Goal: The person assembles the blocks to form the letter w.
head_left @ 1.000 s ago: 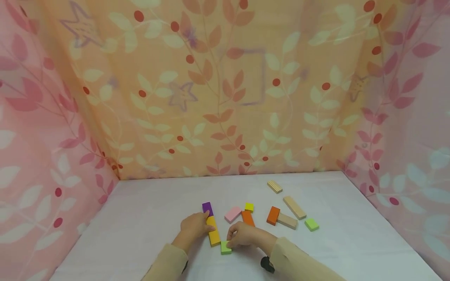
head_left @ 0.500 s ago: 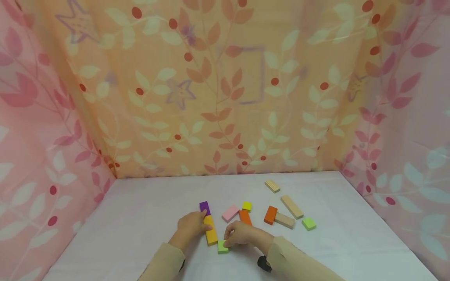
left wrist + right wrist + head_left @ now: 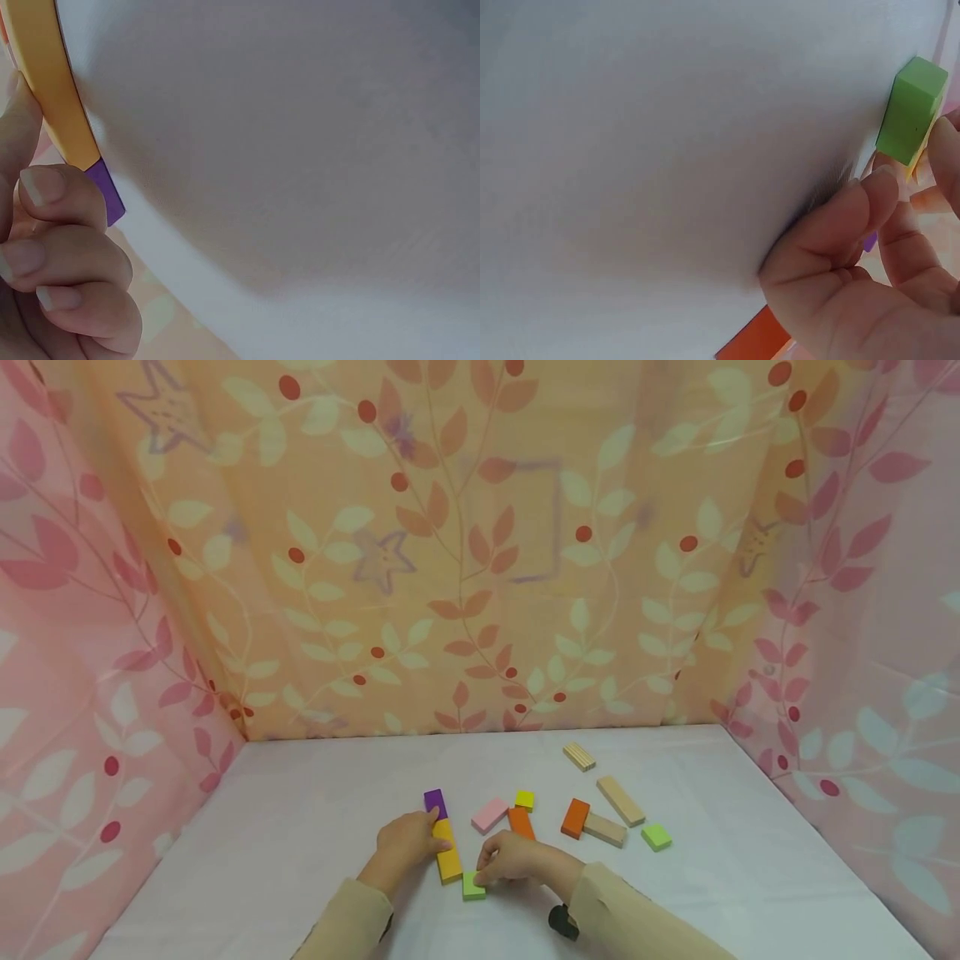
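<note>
A purple block point(image 3: 434, 803) and a long yellow block point(image 3: 449, 866) lie end to end in a slanting row. My left hand point(image 3: 406, 843) holds this row, thumb along the yellow block and curled fingers by its joint with the purple one. At the row's near end, a light green square block point(image 3: 472, 887) sits just to the right. The fingertips of my right hand point(image 3: 513, 857) pinch its right edge. In the right wrist view, the green block point(image 3: 912, 112) shows its side, with a fingertip against its top and the other fingers curled below.
Beyond my right hand lie a pink block point(image 3: 491, 815), a small yellow block point(image 3: 524, 801) and an orange block point(image 3: 522, 822). Further right are another orange block point(image 3: 575, 818), plain wooden blocks point(image 3: 621, 800), a ridged piece point(image 3: 579, 757) and a second green block point(image 3: 656, 837). Patterned curtains point(image 3: 480, 610) surround the white table.
The whole head view has shifted slightly left. Both hands keep their places on the yellow and green blocks, and no block has visibly moved against the others.
</note>
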Demonstrator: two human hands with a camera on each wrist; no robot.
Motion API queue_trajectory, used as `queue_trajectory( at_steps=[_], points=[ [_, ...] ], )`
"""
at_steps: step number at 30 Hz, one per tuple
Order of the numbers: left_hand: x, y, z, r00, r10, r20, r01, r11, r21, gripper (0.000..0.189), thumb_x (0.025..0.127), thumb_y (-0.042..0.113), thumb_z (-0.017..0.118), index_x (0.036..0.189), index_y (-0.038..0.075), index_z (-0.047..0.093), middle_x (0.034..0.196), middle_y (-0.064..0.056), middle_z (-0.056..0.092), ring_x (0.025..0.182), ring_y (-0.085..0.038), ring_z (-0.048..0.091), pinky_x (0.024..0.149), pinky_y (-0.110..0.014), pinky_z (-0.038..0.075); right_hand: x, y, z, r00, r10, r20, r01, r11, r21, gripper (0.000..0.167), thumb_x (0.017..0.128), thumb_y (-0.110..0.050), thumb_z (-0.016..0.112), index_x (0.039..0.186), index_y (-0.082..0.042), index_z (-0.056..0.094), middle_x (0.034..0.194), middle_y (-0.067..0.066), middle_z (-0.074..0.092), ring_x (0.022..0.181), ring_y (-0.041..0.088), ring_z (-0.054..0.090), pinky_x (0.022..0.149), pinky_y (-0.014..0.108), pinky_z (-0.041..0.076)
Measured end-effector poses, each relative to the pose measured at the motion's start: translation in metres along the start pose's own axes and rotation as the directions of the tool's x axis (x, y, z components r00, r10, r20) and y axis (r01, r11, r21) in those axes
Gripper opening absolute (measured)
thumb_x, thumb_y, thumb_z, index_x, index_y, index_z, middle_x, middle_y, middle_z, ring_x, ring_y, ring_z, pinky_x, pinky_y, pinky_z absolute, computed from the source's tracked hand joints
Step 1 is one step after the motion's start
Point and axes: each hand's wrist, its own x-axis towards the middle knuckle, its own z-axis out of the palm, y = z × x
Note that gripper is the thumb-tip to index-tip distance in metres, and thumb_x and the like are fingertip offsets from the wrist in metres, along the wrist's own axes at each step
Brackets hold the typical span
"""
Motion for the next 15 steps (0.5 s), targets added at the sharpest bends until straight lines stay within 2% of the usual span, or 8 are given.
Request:
queue_trajectory(
  at_steps=[6, 11, 15],
  points=[
    [-0.0002, -0.0001, 0.0009, 1.000, -0.001, 0.002, 0.001, 1.000, 0.005, 0.067, 0.080, 0.042, 0.078, 0.135, 0.009, 0.058, 0.121, -0.017, 0.065, 0.109, -0.037, 0.061, 0.077, -0.048, 0.053, -0.0001, 0.0009, 0.0005, 1.000, 0.010, -0.006, -0.010, 1.000, 0.005, 0.010, 0.084, -0.009, 0.076, 0.079, -0.009, 0.066, 0.071, 0.000, 0.052, 0.062, 0.013, 0.043, 0.053, 0.023, 0.038],
    [-0.0009, 0.0000, 0.0012, 1.000, -0.004, 0.004, 0.004, 1.000, 0.009, 0.067, 0.080, 0.041, 0.077, 0.136, 0.009, 0.058, 0.120, -0.017, 0.065, 0.108, -0.037, 0.061, 0.077, -0.049, 0.053, -0.0023, 0.0008, 0.0027, 0.998, 0.025, -0.053, -0.023, 0.999, 0.032, 0.008, 0.088, -0.011, 0.072, 0.083, -0.008, 0.066, 0.070, 0.001, 0.053, 0.061, 0.014, 0.045, 0.054, 0.023, 0.039],
    [-0.0017, 0.0008, -0.0004, 1.000, -0.011, 0.012, 0.011, 1.000, 0.003, 0.067, 0.081, 0.041, 0.077, 0.136, 0.009, 0.057, 0.122, -0.017, 0.064, 0.110, -0.037, 0.060, 0.079, -0.049, 0.052, -0.0047, 0.0051, 0.0003, 0.995, 0.038, -0.097, -0.028, 0.995, 0.100, 0.008, 0.091, -0.014, 0.069, 0.089, -0.007, 0.065, 0.071, 0.002, 0.053, 0.057, 0.013, 0.046, 0.052, 0.021, 0.043]
  ],
)
